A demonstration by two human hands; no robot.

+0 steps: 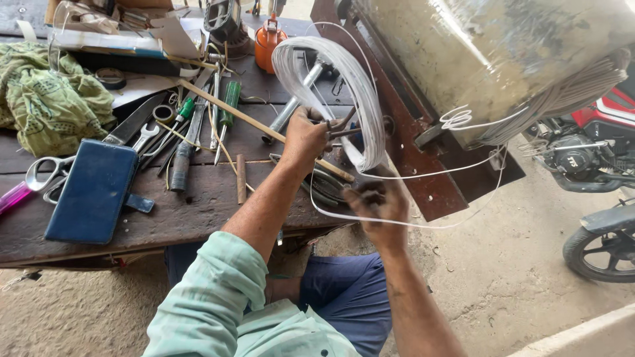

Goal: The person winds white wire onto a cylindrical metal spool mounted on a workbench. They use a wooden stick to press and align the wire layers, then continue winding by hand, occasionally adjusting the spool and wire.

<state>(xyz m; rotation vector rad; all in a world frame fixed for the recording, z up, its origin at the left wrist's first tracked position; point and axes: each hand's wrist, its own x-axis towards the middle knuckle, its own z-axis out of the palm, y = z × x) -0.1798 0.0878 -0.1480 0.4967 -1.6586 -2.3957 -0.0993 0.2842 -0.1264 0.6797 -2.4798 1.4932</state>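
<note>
My left hand (305,135) grips a dark metal crank handle (338,127) at the hub of a winding frame, right beside a thick loop of white wire (360,92) wound on it. Lower and to the right, my right hand (378,206) is closed around the white wire strand where it leaves the bottom of the coil. From there a loose strand (423,223) curves right and up to a large metal cylinder (489,53) that has more white wire bundled along its lower edge.
On the dark wooden workbench (198,205) lie a blue case (92,192), scissors (46,173), screwdrivers (228,106), a wrench, a green cloth (49,99) and an orange oil can (268,41). A motorcycle (595,172) stands at the right on the dirt floor.
</note>
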